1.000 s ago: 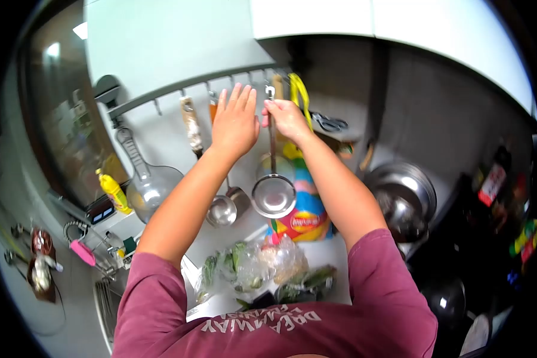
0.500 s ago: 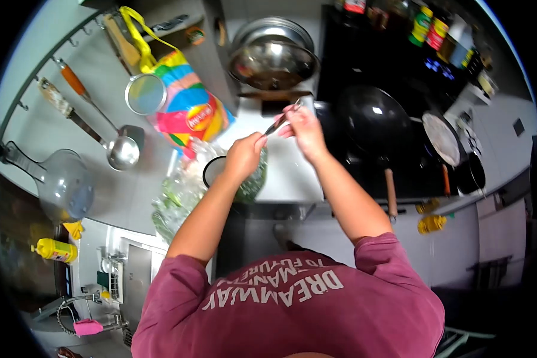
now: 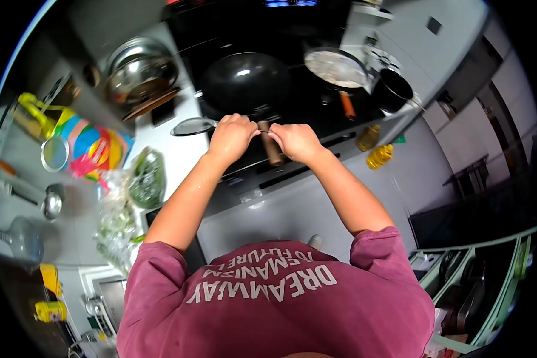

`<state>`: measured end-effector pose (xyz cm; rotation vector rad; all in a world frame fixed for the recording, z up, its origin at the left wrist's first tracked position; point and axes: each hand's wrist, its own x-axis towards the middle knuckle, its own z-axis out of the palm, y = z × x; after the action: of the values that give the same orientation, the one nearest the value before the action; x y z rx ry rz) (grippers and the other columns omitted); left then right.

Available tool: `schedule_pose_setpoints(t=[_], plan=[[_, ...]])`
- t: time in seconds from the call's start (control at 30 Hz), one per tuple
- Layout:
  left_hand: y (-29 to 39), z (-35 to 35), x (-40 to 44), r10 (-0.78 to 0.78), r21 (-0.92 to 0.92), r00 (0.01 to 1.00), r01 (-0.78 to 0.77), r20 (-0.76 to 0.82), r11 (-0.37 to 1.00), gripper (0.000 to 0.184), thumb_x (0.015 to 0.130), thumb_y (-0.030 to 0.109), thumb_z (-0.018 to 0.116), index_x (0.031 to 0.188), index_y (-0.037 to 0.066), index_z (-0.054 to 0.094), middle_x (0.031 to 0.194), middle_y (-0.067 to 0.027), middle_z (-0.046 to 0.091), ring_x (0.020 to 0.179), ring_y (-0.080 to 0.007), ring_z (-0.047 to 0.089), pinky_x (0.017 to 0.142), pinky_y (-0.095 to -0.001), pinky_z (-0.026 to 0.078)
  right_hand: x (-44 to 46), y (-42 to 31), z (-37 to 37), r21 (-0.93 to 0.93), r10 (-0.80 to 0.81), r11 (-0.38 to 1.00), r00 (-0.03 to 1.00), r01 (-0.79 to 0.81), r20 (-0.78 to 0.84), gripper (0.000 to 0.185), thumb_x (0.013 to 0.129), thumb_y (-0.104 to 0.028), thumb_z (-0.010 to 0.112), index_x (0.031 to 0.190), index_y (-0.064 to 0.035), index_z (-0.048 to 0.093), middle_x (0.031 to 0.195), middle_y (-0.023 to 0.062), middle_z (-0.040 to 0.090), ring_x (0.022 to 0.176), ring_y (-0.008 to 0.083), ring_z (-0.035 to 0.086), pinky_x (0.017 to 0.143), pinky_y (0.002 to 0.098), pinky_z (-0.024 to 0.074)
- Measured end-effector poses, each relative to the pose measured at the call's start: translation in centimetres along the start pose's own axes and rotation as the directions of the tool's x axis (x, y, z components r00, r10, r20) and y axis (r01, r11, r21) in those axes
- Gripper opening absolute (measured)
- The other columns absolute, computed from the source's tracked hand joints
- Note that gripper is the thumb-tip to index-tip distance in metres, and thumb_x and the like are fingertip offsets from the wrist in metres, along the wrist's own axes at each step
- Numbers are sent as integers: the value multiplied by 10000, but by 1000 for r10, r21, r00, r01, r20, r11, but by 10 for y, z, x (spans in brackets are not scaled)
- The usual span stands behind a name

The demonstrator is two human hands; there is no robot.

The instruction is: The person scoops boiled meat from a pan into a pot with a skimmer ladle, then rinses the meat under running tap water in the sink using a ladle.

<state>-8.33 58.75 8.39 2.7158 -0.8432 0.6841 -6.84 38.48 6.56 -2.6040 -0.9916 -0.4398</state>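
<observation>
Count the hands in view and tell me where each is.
2, none apparently hidden: the left hand holds the utensil nearer its round head; the right hand holds it farther along.

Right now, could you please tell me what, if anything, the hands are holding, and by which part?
A round-headed skimmer, held by its handle: the left hand grips closer in, the right hand farther out.

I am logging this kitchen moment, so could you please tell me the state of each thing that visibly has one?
Strainer, held
Left hand, closed on the strainer
Right hand, closed at the strainer's handle end
Wok, resting on the stove
Orange-handled pan, on the stove, contents unclear
Leafy greens, bagged
Blue display, lit
</observation>
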Motion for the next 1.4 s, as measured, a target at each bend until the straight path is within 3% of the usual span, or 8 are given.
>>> schedule_pose_setpoints(t=[0.2,0.37,0.57,0.67,0.93,1.17,1.33,1.4], plan=[[148,91,143,-36,-347,959,-67,-282,935,280,790,106,664,1060,65,600,1106,-125,554,1066,-330,524,922,-408,433,-112,176,-81,76,493,870,858,-487,-142,153,921,-254,521,939,-120,592,759,166,635,735,394,609,624,483,475],[164,172,194,-167,-368,985,141,-39,919,284,802,165,676,1053,56,599,1096,-140,581,1055,-332,540,920,-387,439,-168,309,-123,11,664,741,731,-671,-160,162,913,-211,507,913,-63,572,860,194,647,807,415,610,700,506,483],[118,255,227,-532,-333,770,634,351,698,479,889,376,601,1163,-17,574,1080,-197,629,1017,-310,610,901,-368,468,-129,415,-119,-140,698,677,691,-723,-188,204,918,-217,458,1042,-119,587,878,183,662,828,396,634,725,493,503],[91,316,249,-509,-416,723,688,467,595,551,904,472,559,1104,-41,593,950,-171,674,900,-264,652,832,-334,491,-83,459,-117,-243,694,676,712,-696,-108,267,859,-130,460,1103,-117,570,917,184,666,870,372,650,752,478,517],[95,330,288,-271,-437,392,891,879,-127,358,950,369,528,1023,19,508,757,-94,610,588,-203,625,524,-332,514,15,541,-108,-544,513,723,858,-426,9,228,836,-95,474,1044,-73,565,917,167,654,781,338,670,634,431,546],[110,315,293,-414,-389,321,917,852,-90,334,955,346,521,998,15,509,713,-64,562,495,-167,567,465,-311,492,61,586,-85,-537,383,830,851,-148,358,234,868,-124,452,996,-30,622,963,182,674,853,326,677,725,415,546],[123,305,306,-536,-301,228,952,813,-52,343,943,329,546,991,-9,516,659,-42,544,459,-134,530,426,-281,464,69,633,-80,-274,362,927,799,-255,480,252,844,-166,510,946,-20,688,933,208,670,889,352,657,807,441,514],[124,303,307,-546,-307,236,951,804,-40,360,942,340,551,980,-16,515,664,-44,546,449,-130,521,418,-283,460,79,670,-57,-167,33,980,742,107,670,230,831,-162,508,925,-53,687,843,178,670,817,340,640,761,425,495]])
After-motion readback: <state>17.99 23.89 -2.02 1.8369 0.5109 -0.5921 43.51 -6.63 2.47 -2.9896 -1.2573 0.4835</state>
